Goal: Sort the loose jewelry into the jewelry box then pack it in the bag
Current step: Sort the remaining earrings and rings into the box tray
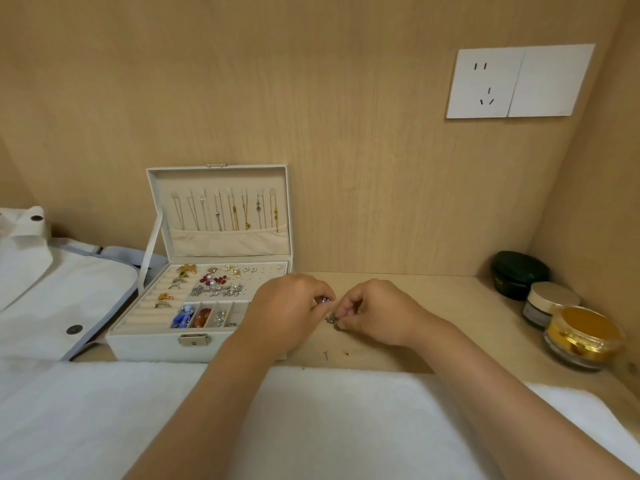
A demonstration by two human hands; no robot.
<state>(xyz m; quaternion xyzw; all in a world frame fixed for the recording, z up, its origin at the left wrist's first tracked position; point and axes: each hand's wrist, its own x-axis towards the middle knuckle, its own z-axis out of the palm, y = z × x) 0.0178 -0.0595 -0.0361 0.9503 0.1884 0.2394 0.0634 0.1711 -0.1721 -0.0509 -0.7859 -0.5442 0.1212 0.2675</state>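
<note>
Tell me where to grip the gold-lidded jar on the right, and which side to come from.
Grip the gold-lidded jar round its clear wall just under the lid, coming from the left front. It stands upright and round, so fingers can wrap it. The cream-lidded jar crowds it behind and the side wall looks close on its right; bare shelf lies to its left.

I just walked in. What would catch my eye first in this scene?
The open white jewelry box left of centre draws the eye, with necklaces hung in its raised lid and colourful pieces in its tray. Just right of it, the left hand pinches a shiny piece and the right hand pinches a metal piece. A gold-lidded jar stands at the far right.
</note>
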